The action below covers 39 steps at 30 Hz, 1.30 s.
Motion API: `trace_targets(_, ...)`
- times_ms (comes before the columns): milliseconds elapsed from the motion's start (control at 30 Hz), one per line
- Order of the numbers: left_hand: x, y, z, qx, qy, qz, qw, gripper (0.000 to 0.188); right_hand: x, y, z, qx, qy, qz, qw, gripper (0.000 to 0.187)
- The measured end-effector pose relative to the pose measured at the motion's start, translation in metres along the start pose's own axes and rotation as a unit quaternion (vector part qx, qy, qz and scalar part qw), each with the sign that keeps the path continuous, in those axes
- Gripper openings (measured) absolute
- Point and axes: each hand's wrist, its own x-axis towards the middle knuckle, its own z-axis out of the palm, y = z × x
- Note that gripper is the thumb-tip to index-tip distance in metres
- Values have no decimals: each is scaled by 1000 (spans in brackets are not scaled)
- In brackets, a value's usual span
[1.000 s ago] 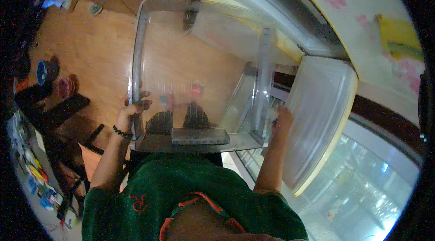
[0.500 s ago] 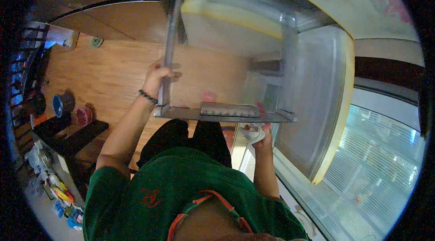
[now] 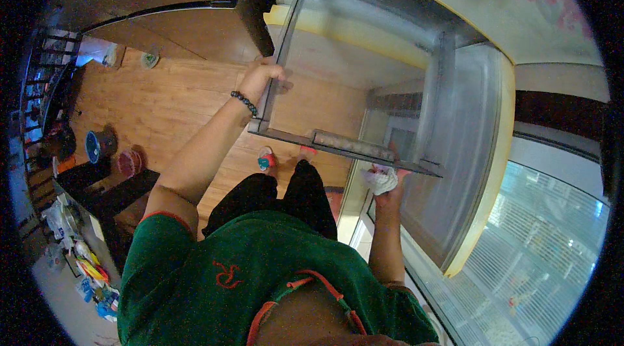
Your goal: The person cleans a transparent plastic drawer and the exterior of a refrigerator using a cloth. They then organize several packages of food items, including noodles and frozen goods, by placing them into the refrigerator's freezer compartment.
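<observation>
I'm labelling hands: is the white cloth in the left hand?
No, the white cloth is in the right hand; the left hand grips the clear tray.

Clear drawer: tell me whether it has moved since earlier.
Yes: the clear drawer has shifted rightward toward the open yellow-edged door, its near right corner now overlapping it in view.

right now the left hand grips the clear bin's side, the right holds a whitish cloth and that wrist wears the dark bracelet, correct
Wrong wrist: in the head view, the dark bracelet is on the wrist of the left hand. That hand does grip the side of the clear bin, and the right hand holds a whitish cloth.
</observation>
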Motion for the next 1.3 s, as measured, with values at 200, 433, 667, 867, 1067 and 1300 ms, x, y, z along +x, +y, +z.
trace_targets(200, 8, -5, -1, 6, -1, -5, 1000, 34, 4, 2, -13, -47, -36, -19, 998, 65)
trace_targets(433, 33, 11, -7, -16, -40, -20, 999, 24, 7, -2, 17, -10, -24, -29, 999, 74)
trace_targets(667, 25, 14, -10, 3, -18, -6, 1000, 24, 15, 0, 10, -36, -32, -37, 998, 75)
trace_targets(867, 19, 39, 7, 41, 15, 13, 999, 26, 35, -9, 9, 8, -142, -42, 989, 69)
trace_targets(1067, 40, 11, 8, -11, 18, 22, 1000, 29, 57, -14, 8, -22, -72, -75, 994, 68)
trace_targets(1300, 59, -2, -4, -50, -26, 57, 997, 27, 75, 14, -16, 26, -51, -67, 996, 68)
